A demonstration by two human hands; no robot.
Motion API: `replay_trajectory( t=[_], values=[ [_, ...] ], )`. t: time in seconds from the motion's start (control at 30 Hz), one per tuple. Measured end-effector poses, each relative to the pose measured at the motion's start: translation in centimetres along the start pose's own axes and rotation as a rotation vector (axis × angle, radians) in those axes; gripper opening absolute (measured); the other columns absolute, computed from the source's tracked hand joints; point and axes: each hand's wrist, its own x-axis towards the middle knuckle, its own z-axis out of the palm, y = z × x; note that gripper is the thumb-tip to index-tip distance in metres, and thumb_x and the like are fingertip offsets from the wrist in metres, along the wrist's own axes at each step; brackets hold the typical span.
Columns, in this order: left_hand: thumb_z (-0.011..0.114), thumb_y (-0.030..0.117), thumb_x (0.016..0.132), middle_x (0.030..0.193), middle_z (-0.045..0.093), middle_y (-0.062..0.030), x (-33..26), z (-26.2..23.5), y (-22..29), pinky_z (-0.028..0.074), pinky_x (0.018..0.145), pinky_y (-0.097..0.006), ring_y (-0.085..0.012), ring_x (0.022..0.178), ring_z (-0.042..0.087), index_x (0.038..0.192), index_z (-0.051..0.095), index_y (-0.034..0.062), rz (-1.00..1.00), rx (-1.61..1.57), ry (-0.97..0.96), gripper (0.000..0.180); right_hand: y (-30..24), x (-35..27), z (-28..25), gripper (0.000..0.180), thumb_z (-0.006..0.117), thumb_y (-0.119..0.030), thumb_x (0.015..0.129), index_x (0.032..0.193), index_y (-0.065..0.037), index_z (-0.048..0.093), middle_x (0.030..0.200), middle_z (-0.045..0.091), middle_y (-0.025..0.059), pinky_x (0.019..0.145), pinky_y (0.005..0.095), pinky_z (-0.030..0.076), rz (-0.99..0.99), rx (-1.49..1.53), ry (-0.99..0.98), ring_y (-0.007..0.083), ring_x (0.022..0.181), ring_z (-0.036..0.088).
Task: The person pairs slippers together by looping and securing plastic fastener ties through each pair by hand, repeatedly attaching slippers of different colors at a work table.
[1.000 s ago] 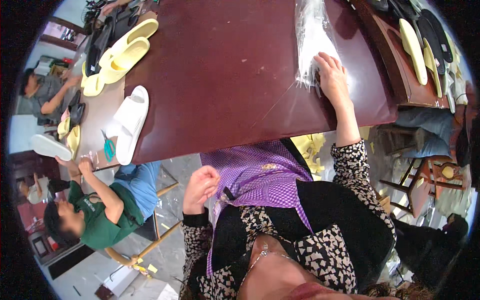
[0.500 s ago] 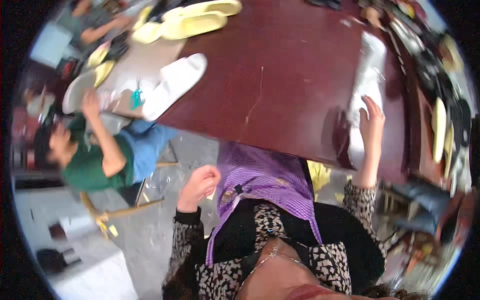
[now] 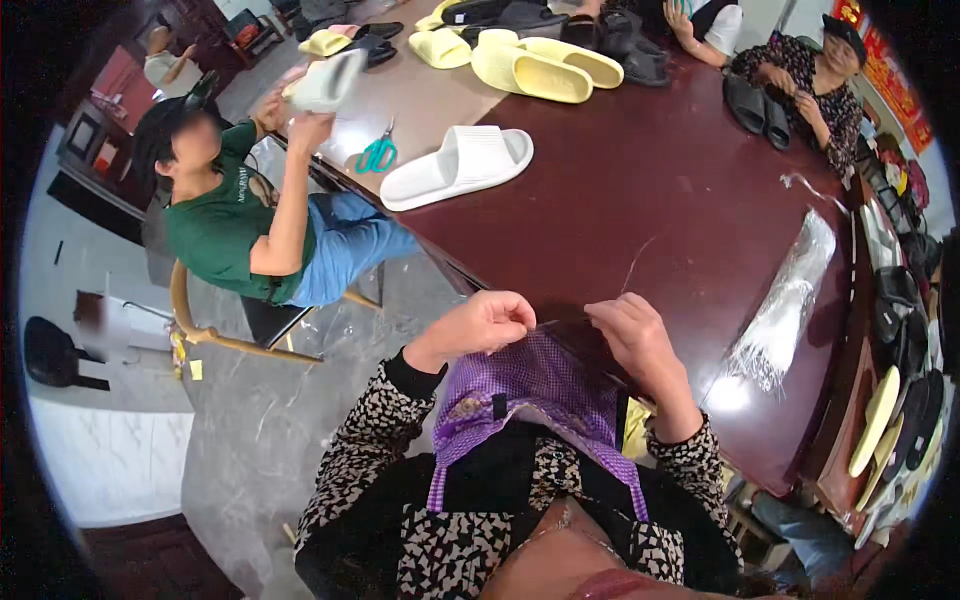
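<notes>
Over the near edge of the table, above the purple checked apron (image 3: 490, 385), my two hands face each other a short way apart. My left hand (image 3: 475, 328) is closed, thumb against fingertips. The fingers of my right hand (image 3: 642, 350) are also pinched together. A faint, thin clear strand seems to run between the fingertips; its ends are hidden. To the right on the table lies a bundle of thin clear plastic strands (image 3: 785, 305), spread at its near end. A white slide slipper (image 3: 460, 168) rests on its sole, ahead and to the left.
Teal-handled scissors (image 3: 377, 155) lie beside the white slipper. At the left, a seated person in green (image 3: 235, 225) holds another pale slipper (image 3: 330, 80). Yellow slippers (image 3: 540, 70) and black ones (image 3: 757, 110) stand farther back. More people sit at the far side.
My right hand has left the strand bundle and come in toward my left hand, fingers now pinched. My left hand has moved right and up. The head view has shifted.
</notes>
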Motion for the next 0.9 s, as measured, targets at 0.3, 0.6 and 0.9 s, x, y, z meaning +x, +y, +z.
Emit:
replay_trajectory(
  t=[0.3,0.6,0.9],
  values=[
    [0.062,0.010,0.079,0.089,0.058,-0.0129,2.3,-8.5,-0.4,0.047,0.066,-0.031,-0.0219,0.075,0.058,0.100,0.057,-0.0019,0.406,0.779,0.854,0.024,5.3,0.5,-2.5,0.019,0.058,0.004,0.080,0.098,0.001,0.064,0.081,0.065,0.0097,0.066,0.0289,0.049,0.163,-0.026,0.290,0.0194,0.070,0.059],
    [0.062,0.006,0.074,0.099,0.058,-0.0207,5.7,-15.3,0.8,0.042,0.085,-0.044,-0.0382,0.094,0.054,0.101,0.056,-0.0035,0.579,1.470,1.174,0.029,7.7,-1.4,-1.7,0.017,0.052,-0.005,0.092,0.103,0.001,0.062,0.083,0.065,0.0041,0.065,0.0212,0.045,0.558,0.679,0.626,0.0079,0.072,0.056],
    [0.062,0.020,0.073,0.101,0.061,-0.0205,10.3,-21.3,5.2,0.045,0.084,-0.043,-0.0386,0.097,0.056,0.101,0.058,0.0008,-0.014,1.408,1.035,0.034,7.1,-2.2,-1.1,0.018,0.053,-0.010,0.092,0.103,0.001,0.062,0.085,0.065,0.0050,0.065,0.0207,0.045,0.574,0.763,0.676,0.0079,0.073,0.056]
  ],
)
